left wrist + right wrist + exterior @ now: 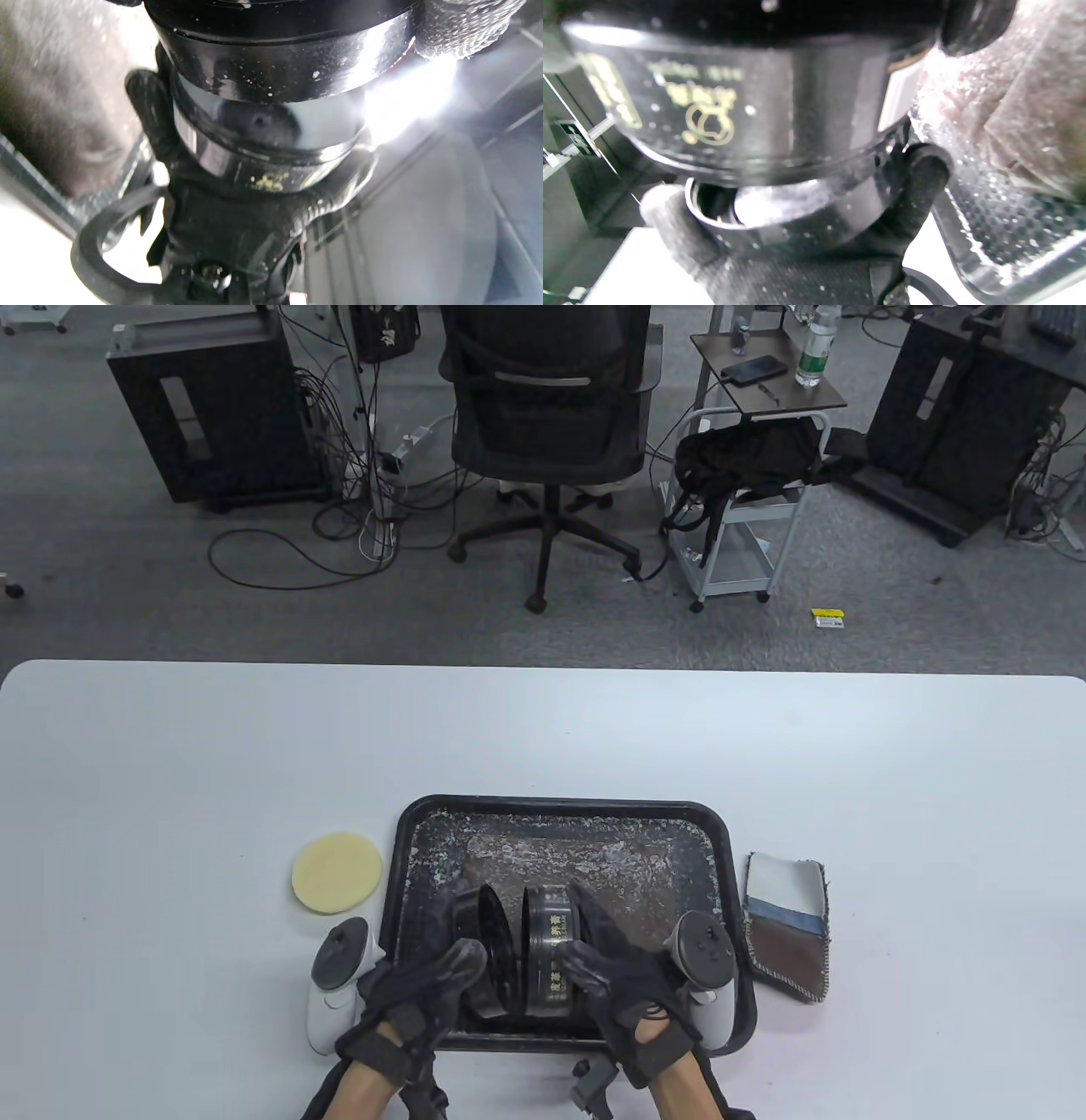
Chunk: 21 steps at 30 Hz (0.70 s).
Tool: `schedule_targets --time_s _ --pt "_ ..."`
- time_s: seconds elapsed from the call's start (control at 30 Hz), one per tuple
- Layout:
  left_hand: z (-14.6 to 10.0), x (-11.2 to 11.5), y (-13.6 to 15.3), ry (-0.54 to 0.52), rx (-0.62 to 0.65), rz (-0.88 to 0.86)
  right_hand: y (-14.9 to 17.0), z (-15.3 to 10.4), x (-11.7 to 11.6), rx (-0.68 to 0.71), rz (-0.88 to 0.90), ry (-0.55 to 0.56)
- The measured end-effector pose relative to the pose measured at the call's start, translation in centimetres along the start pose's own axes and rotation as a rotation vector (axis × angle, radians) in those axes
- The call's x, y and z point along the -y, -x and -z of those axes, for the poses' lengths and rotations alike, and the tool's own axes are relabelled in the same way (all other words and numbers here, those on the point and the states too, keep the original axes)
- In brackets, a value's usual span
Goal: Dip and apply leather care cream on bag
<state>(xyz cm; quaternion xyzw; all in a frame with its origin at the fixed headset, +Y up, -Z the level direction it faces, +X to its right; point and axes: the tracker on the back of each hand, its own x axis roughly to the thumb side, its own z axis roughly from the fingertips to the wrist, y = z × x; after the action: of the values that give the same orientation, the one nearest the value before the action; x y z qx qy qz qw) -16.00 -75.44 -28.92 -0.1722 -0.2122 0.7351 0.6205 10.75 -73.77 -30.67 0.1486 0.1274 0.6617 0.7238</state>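
A black cream jar (551, 954) with yellow lettering lies on its side above the near part of the black tray (560, 808); my right hand (587, 937) grips it. Just left of it my left hand (456, 940) grips the black lid (495, 954), which stands a small gap off the jar's mouth. The brown leather bag (585, 857) lies flat in the tray behind both hands. In the left wrist view the lid (275, 55) is nearest and the jar (263, 144) lies beyond it. The right wrist view has the jar (712, 106) nearest and the lid (785, 212) beyond.
A round yellow sponge pad (337, 872) lies on the white table (170, 780) left of the tray. A folded cloth (787, 925) in white, blue and brown lies right of it. An office chair (547, 415) and a cart (747, 475) stand on the floor beyond the table.
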Motion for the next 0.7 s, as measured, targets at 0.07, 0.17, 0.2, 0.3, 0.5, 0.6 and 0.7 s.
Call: schedule_targets --time_s 0.07,0.17,0.2,0.3,0.5,0.6,0.7 --pt "-0.4 -0.8 -0.6 -0.054 0.046 0.01 0.1 0.0 0.5 0.025 0.065 0.023" --pt "-1.2 -2.2 -1.3 -0.147 0.123 -0.03 0.3 -0.1 1.4 0.061 0.199 0.031" --pt "-1.4 -2.6 -1.5 -0.174 0.147 -0.044 0.4 -0.1 1.7 0.076 0.25 0.036" --pt "-2.5 -4.4 -2.1 -0.287 0.229 -0.096 0.7 -0.2 2.7 0.093 0.357 0.065" --pt "-6.3 -8.2 -3.7 -0.629 0.309 0.042 1.2 -0.5 4.2 0.093 0.442 0.123" --pt "-8.8 -10.0 -4.4 -0.832 0.228 0.258 1.5 -0.6 4.7 0.085 0.462 0.143" --pt "-10.4 -10.9 -4.4 -0.98 0.18 0.336 1.6 -0.7 5.0 0.082 0.468 0.155"
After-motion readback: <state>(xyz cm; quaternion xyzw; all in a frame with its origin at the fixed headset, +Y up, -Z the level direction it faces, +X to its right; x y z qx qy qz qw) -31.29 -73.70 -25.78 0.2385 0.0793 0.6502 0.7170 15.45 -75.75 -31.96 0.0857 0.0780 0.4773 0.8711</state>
